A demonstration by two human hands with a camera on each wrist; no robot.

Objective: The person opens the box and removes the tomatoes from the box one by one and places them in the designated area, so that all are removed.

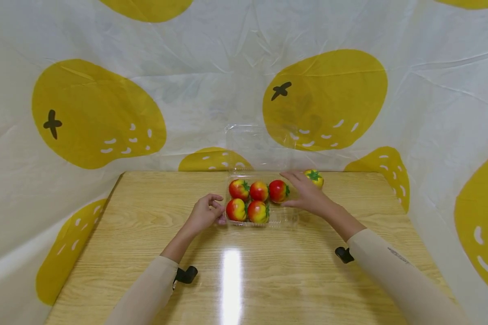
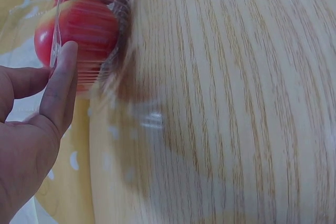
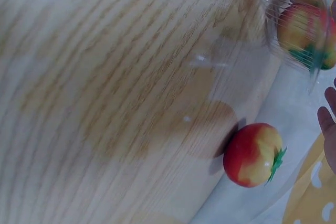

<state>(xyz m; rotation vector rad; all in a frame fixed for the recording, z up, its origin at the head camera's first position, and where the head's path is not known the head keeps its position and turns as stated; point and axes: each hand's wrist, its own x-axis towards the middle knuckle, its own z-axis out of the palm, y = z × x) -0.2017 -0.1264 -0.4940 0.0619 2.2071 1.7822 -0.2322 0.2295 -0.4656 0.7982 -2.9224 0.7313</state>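
A clear plastic clamshell box (image 1: pixel 282 216) sits on the table with its lid (image 1: pixel 260 146) raised behind it. Inside are several red-and-yellow tomato-like fruits (image 1: pixel 259 191) with green leafy tops, three in the back row and two in front at left and middle. My left hand (image 1: pixel 205 212) pinches the box's left rim between thumb and fingers, as the left wrist view shows. Over the box's right end my right hand (image 1: pixel 309 196) spreads its fingers beside the back-right fruit (image 1: pixel 278 191), holding nothing. Another such fruit (image 3: pixel 253 155) lies outside the box, beyond my right hand.
The wooden table (image 1: pixel 154 189) ends at a white cloth (image 1: pixel 203 104) printed with large yellow fruit shapes, which hangs behind and at both sides. The box stands near the table's back edge, with its raised lid close to the cloth. Bare wood lies in front of the box.
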